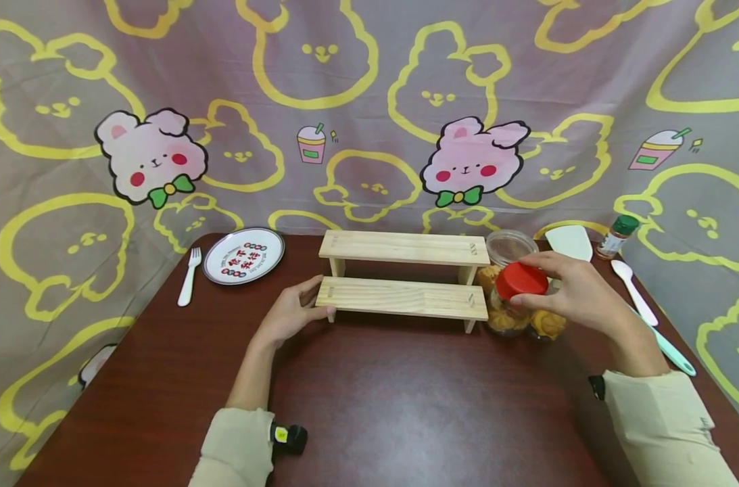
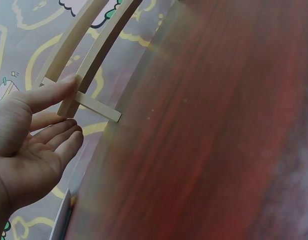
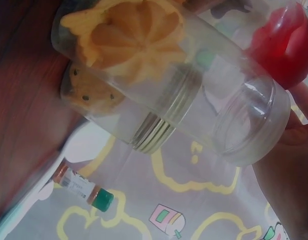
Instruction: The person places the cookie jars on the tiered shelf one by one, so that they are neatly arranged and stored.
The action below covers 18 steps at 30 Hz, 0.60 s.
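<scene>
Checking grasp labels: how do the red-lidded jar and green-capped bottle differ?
Width: the red-lidded jar is wide, the green-capped bottle slim.
Body: the jar is clear, showing yellowish contents; the bottle carries a printed label.
Contact: the right hand grips the jar's lid; no hand touches the bottle.
Shared: both have a coloured top on.

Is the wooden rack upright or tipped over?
Upright. In the head view, the wooden rack stands with its planks facing up and legs beneath; the left hand holds the lower plank's end.

Left hand gripping wooden rack, brown table
</scene>
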Each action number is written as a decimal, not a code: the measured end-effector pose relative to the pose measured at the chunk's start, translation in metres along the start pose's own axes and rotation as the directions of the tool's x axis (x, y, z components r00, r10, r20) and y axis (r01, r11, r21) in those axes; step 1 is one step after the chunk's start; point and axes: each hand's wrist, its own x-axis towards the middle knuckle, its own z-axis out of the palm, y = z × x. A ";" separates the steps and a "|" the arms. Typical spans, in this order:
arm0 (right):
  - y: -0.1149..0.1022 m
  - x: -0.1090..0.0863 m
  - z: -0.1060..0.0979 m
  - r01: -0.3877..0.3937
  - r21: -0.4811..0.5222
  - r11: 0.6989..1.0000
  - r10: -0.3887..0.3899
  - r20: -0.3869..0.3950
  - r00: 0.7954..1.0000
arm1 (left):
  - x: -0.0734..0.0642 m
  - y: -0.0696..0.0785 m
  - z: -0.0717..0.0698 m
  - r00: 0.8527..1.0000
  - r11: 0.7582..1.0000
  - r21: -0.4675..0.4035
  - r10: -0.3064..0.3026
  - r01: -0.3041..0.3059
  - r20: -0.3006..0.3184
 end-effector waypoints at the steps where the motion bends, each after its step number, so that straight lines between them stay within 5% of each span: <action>1: 0.000 0.000 0.000 0.000 0.003 1.000 0.000 -0.002 1.000 | 0.000 0.000 0.000 1.000 1.000 -0.006 0.002 -0.002 -0.003; 18: 0.000 -0.002 -0.006 0.015 0.197 0.980 0.022 -0.183 0.983 | 0.002 -0.003 0.001 1.000 0.999 -0.051 0.005 -0.006 -0.012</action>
